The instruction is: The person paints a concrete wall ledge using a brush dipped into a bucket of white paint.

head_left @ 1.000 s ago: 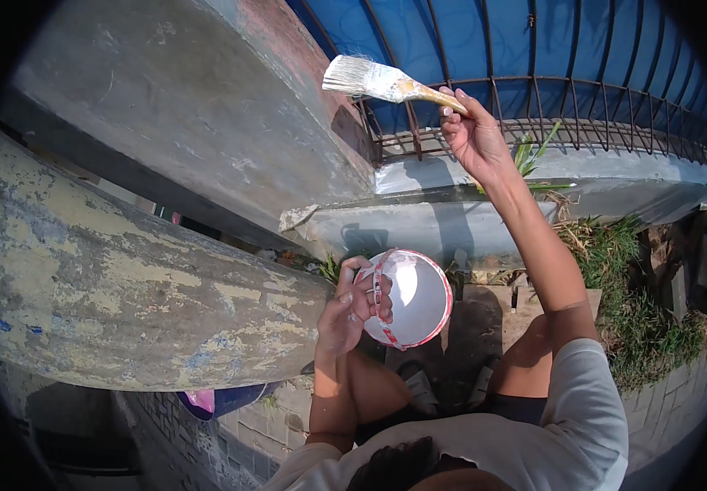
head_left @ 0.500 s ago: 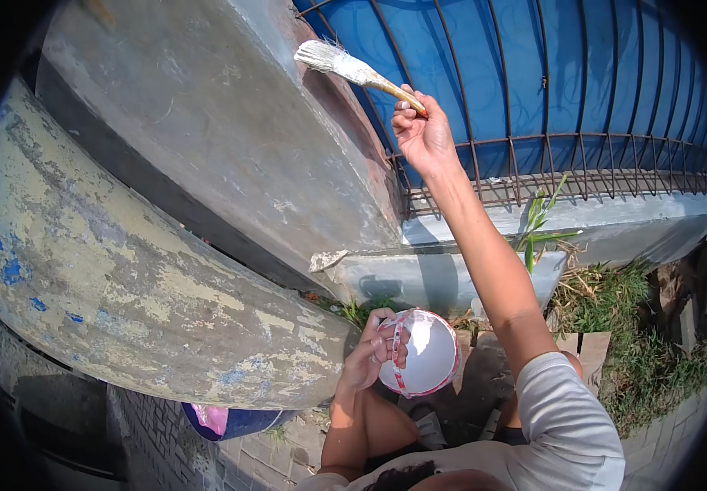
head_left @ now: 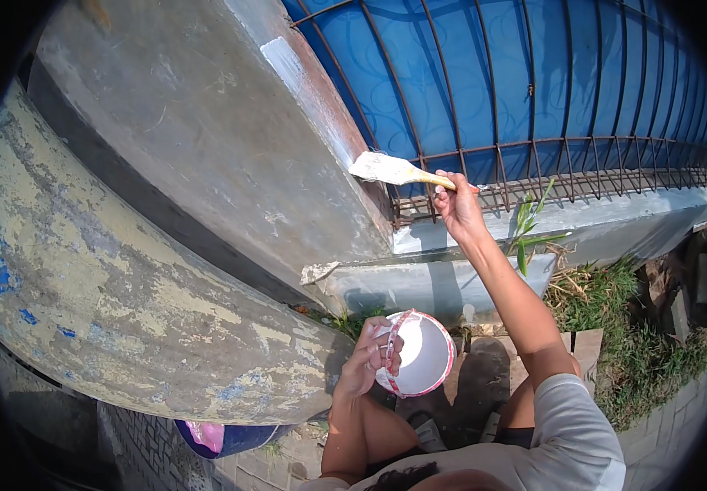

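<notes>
In my right hand (head_left: 460, 209) is a wide paintbrush (head_left: 392, 169), gripped by its yellowish wooden handle. White paint coats its bristles, whose tip touches the edge of the grey pillar (head_left: 206, 123) beside the metal bars. Higher up that edge, a streak of wet white paint (head_left: 282, 61) shows. My left hand (head_left: 361, 360) grips the red-and-white handle of a white bucket (head_left: 429, 360), held low in front of me. White paint lies inside it, and white smears mark my left fingers.
A thick round column (head_left: 149, 286) with peeling paint stands at left. Dark metal bars (head_left: 531, 90) cover a blue sheet above a low ledge (head_left: 615, 214). A plant (head_left: 527, 221) grows by the ledge, with grass (head_left: 615, 360) at right. A blue tub (head_left: 243, 438) holds something pink.
My right hand has brought the paintbrush down and slightly right along the pillar's edge. A fresh white streak now shows above it. My left hand still holds the bucket in nearly the same place.
</notes>
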Demonstrator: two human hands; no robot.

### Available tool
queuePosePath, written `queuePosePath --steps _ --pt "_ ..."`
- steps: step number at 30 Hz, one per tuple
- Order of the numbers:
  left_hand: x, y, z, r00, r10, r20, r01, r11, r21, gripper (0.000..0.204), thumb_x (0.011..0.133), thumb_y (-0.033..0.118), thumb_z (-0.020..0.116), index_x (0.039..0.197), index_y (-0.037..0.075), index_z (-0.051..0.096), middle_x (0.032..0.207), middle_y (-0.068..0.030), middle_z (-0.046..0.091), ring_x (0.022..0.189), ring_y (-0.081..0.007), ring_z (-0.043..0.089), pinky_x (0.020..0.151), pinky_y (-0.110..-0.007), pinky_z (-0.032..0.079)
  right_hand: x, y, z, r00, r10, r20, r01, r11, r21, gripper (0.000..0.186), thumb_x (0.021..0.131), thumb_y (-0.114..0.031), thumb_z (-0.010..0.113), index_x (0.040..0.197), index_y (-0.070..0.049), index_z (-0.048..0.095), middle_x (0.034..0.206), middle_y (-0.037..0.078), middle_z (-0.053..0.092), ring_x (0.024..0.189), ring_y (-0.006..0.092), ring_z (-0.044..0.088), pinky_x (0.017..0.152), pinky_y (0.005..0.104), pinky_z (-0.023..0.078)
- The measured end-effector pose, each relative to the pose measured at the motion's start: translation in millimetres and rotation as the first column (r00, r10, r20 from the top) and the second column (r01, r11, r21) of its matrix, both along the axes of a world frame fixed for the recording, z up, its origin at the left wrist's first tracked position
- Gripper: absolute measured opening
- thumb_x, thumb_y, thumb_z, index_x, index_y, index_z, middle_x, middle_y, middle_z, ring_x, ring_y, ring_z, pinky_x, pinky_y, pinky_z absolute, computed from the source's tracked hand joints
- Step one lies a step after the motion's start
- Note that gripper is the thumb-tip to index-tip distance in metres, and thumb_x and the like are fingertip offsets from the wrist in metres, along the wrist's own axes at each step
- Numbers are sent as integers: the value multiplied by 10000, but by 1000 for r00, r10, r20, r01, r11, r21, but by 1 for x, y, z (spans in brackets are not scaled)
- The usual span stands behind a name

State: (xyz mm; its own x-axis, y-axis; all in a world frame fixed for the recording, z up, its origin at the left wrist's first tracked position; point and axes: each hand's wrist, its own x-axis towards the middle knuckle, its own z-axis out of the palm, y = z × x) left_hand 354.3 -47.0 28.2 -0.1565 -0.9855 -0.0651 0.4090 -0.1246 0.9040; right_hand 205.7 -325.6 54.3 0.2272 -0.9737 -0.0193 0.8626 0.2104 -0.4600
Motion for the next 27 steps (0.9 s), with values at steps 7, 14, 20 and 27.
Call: queuePosePath --steps 7,14,20,27 --pt "-5 -2 -4 1000 -1 -5 1 1000 -2 569 809 411 576 1212 100 323 925 -120 522 665 -196 552 593 -300 453 15 -25 203 928 33 372 99 939 -329 232 905 -118 468 1035 64 530 762 104 535 615 113 502 523 231 436" --pt "-3 1 -1 1000 -1 -11 1 1000 -6 610 806 430 593 1221 96 296 931 -123 527 657 -193 561 583 -289 459 50 -26 145 963 125 240 -69 971 -229 241 916 -144 458 1031 51 541 751 94 550 608 109 512 532 244 442" --pt "-2 5 4 1000 7 -19 -7 1000 -5 594 812 426 582 1217 94 302 935 -123 523 665 -191 561 584 -289 458 1 -16 33 997 67 -23 -68 998 -7 236 909 -140 452 1012 51 544 686 45 504 564 68 477 470 207 399" --pt "-7 -1 -1 1000 9 -13 -9 1000 -6 590 808 422 580 1216 94 308 918 -119 522 665 -190 562 590 -292 459 11 -20 226 953 41 300 103 887 -449 221 891 -100 466 984 84 543 732 110 542 598 125 506 529 245 444"
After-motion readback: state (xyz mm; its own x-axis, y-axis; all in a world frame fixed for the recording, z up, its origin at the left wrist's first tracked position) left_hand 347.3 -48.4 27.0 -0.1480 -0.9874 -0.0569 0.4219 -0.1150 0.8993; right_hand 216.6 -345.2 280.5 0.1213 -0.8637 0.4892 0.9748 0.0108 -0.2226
